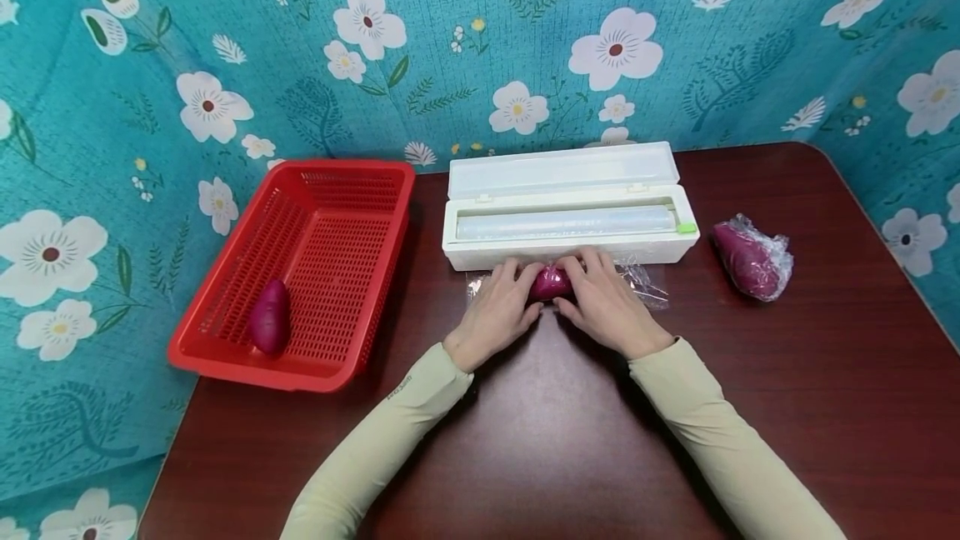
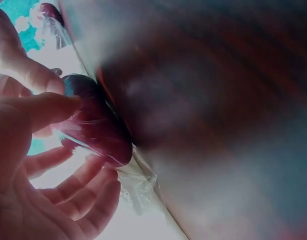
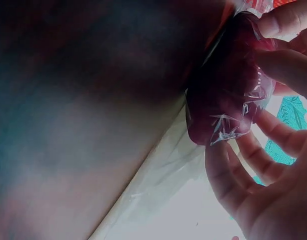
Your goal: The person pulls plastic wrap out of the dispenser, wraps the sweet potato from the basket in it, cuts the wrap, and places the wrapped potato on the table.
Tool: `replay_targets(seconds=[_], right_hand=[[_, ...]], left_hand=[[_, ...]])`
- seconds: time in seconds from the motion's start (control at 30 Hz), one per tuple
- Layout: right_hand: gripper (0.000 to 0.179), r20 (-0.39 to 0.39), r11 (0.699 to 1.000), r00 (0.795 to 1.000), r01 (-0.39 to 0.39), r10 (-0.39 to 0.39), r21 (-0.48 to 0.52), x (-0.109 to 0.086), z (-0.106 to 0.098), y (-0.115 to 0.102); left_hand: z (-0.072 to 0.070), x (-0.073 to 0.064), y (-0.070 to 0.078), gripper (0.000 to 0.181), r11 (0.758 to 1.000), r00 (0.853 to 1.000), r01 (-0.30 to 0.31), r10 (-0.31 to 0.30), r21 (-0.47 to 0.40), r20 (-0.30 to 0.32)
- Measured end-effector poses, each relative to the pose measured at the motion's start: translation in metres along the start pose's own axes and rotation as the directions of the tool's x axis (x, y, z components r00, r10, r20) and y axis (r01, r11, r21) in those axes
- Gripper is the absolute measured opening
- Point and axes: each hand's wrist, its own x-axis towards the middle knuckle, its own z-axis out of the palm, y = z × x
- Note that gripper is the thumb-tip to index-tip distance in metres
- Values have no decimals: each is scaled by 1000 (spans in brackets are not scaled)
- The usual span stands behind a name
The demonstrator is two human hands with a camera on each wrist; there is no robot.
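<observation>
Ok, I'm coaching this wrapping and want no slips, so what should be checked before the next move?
1. Purple sweet potato held by left hand and right hand: ok.
2. Loose film gathered in: not ok, it spreads out at both sides.
3. Underside covered with film: cannot tell, hidden.
4. Film box open, roll inside: ok, lid up.
5. Wrapped sweet potato clear of the hands: ok, apart at the right.
6. Unwrapped sweet potato: ok, in the red basket.
</observation>
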Motion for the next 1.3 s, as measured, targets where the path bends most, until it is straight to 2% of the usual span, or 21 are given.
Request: replay_targets(seconds=[0.27, 0.43, 0.7, 0.87, 0.97, 1.07, 1.17, 1.3], right_hand=[[58, 11, 997, 1000, -26, 27, -66, 2, 2, -2], [56, -6, 993, 1000, -29, 28, -114, 1, 1, -4], [45, -24, 999, 1000, -14, 13, -35, -3, -9, -1], [32, -126, 999, 991, -38, 40, 22, -8, -17, 10], [25, -226, 996, 971, -69, 81, 62, -10, -24, 21], [24, -317, 989, 938, -117, 140, 91, -13, -33, 33], [28, -386, 977, 898, -177, 209, 117, -16, -43, 45], [36, -423, 943, 843, -282, 332, 177, -22, -52, 61]], left_hand=[[-1, 3, 7, 57, 997, 999, 44, -46, 65, 19], [-1, 5, 12, 61, 994, 996, 78, -82, 82, 43], [-2, 4, 14, 63, 992, 995, 88, -92, 88, 49], [-4, 3, 15, 65, 993, 995, 80, -85, 85, 58], [-7, 2, 16, 60, 993, 996, 76, -80, 94, 47], [-11, 3, 17, 48, 994, 998, 59, -60, 92, 7], [-14, 6, 17, 34, 997, 998, 14, -9, 71, -62], [-19, 17, 20, 23, 997, 984, -73, 67, -26, -166]])
